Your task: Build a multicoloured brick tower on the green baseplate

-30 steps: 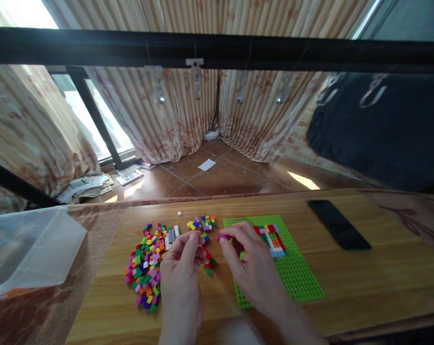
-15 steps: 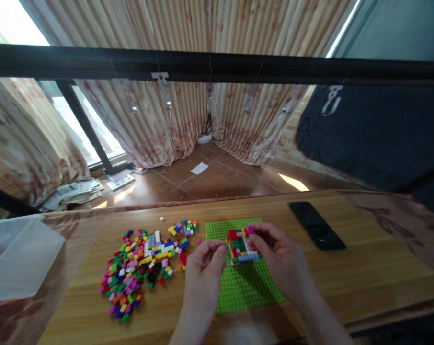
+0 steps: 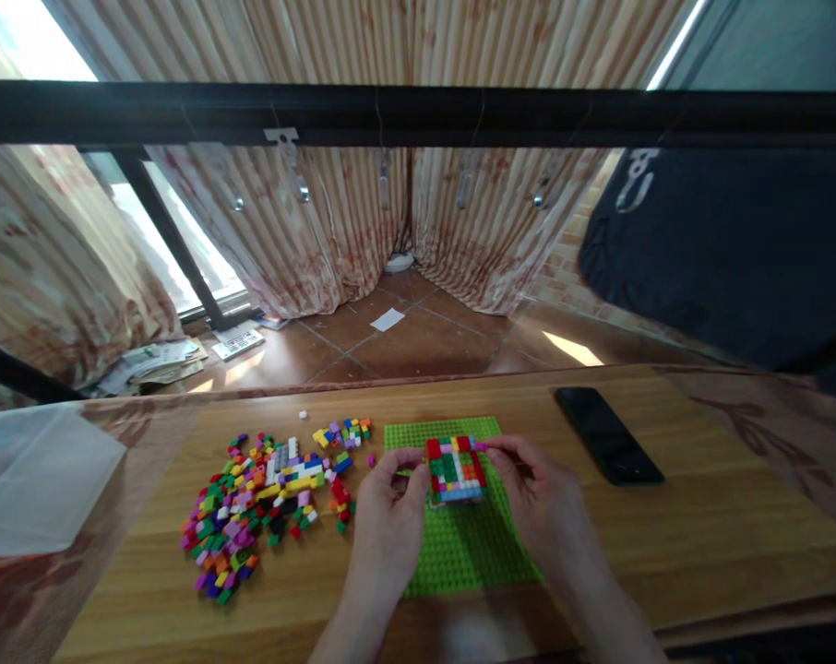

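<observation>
A small building of toy bricks (image 3: 458, 470), red, green, white and light blue on top, stands on the green baseplate (image 3: 470, 553). My right hand (image 3: 539, 493) is at its far right corner, thumb and forefinger pinched on a magenta brick (image 3: 482, 446). Whether that brick is joined to the building cannot be seen. On the building's left side, my left hand (image 3: 390, 512) has its thumb and forefinger brought together by the wall. Anything between those fingertips is too small to make out.
Loose bricks (image 3: 234, 516) in many colours lie heaped left of the baseplate, with a smaller cluster (image 3: 341, 433) behind. A black phone (image 3: 608, 435) rests on the wooden table (image 3: 722, 526) at the right. A translucent plastic box (image 3: 41, 480) stands at the far left.
My right hand has drawn back a little to the right, uncovering more of the building's top; the magenta brick stays at its fingertips. My left hand remains by the left wall.
</observation>
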The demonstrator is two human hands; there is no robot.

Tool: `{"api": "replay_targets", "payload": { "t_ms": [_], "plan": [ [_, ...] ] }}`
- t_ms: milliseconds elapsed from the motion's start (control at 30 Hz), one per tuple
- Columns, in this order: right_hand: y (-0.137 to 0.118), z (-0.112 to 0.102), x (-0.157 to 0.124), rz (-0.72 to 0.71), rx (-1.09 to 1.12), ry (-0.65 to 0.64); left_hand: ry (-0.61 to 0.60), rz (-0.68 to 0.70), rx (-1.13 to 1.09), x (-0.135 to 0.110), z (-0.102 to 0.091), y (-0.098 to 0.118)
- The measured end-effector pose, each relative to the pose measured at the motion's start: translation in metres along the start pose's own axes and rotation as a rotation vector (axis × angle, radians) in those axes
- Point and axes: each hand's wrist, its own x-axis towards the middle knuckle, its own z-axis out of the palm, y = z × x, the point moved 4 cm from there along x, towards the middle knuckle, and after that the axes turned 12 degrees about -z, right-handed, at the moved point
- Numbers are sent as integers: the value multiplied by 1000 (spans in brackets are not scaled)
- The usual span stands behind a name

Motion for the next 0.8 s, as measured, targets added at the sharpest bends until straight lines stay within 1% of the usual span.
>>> {"api": "replay_targets", "payload": {
  "t_ms": [100,200,300,400,533,633,800],
  "plan": [
    [-5,4,2,-61,-2,23,-6,-9,19,1,1,-3],
    [-11,11,1,-93,-34,16,-39,-23,37,2,3,-7],
    [-20,20,-1,-138,-112,11,-36,5,86,2,4,-9],
    [-29,25,-4,-188,-226,38,-22,32,118,1,4,-10],
    [-34,30,-8,-197,-320,86,-16,35,153,-2,5,-10],
    [-35,34,-12,-193,-300,88,-9,24,182,-4,5,-9],
    [-33,35,-12,-163,-191,7,0,35,212,-5,5,-9]
  ]
}}
